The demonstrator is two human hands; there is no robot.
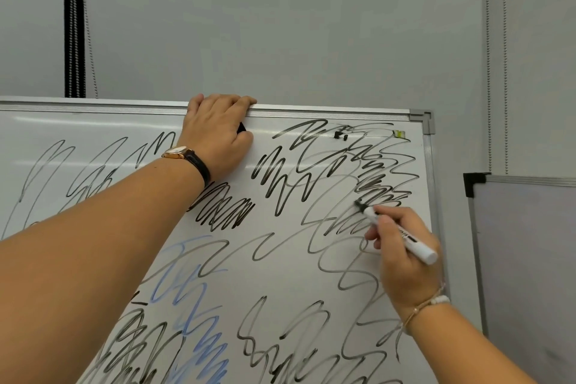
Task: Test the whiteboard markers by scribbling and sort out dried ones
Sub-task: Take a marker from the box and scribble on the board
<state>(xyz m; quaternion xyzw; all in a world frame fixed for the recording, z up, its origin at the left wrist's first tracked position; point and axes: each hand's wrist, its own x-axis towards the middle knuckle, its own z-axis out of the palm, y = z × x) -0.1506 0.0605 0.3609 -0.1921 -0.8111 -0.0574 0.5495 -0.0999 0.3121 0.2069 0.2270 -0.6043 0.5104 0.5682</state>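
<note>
Closest to the lens, the left forearm with its watch [184, 154] reaches up to where the left grip [218, 137] curls its fingers over the top rail of the whiteboard [311, 114], and a small dark thing, perhaps a cap, peeks from under the palm. Lower right, the right grip [405, 259] pinches the marker [408, 238] between thumb and fingers on the forward part of its barrel, tip touching the board beside a dense black scribble. By my judgement the marker is light, stiff and smooth-skinned, best held near the tip, with mild pressure to spare the felt.
</note>
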